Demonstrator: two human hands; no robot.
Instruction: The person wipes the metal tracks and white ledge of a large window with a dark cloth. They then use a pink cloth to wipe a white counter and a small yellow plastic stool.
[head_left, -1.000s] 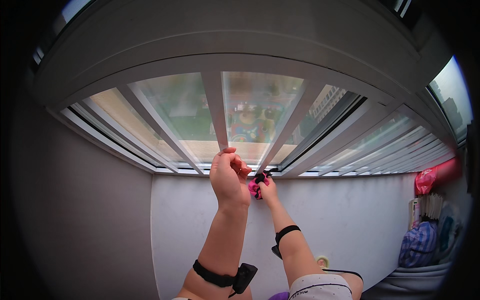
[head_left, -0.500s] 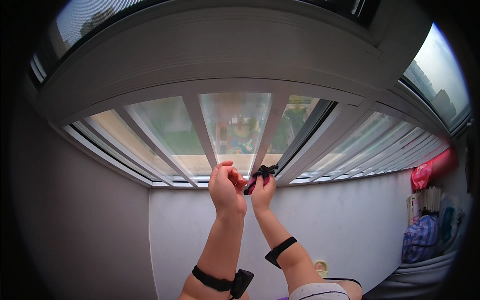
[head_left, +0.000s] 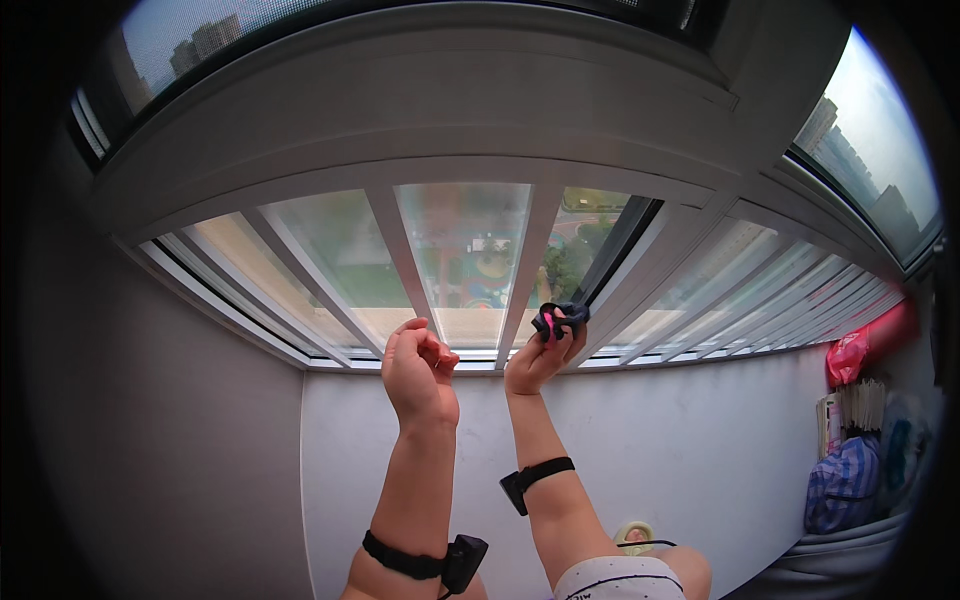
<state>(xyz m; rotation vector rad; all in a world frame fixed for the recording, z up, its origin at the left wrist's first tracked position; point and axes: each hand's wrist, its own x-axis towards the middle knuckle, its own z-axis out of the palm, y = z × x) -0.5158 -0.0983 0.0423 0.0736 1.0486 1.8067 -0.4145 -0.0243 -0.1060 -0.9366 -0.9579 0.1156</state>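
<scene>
My right hand grips a bunched black-and-pink cloth in front of the white window bars, near the bottom rail. The cloth's exact kind cannot be made out. My left hand is raised to its left, apart from the cloth, with its fingers curled in toward the palm. Whether anything sits inside those fingers is hidden. Behind both hands, upright white bars stand before the glass panes. Each forearm wears a black strap with a small black box.
A white wall lies below the window and a grey wall stands at the left. At the far right are a pink plastic bag, stacked papers and a blue checked bag. My slippered foot shows below.
My hands have moved apart: the right hand has lifted the cloth slightly up and to the right, and the left has shifted left, away from it.
</scene>
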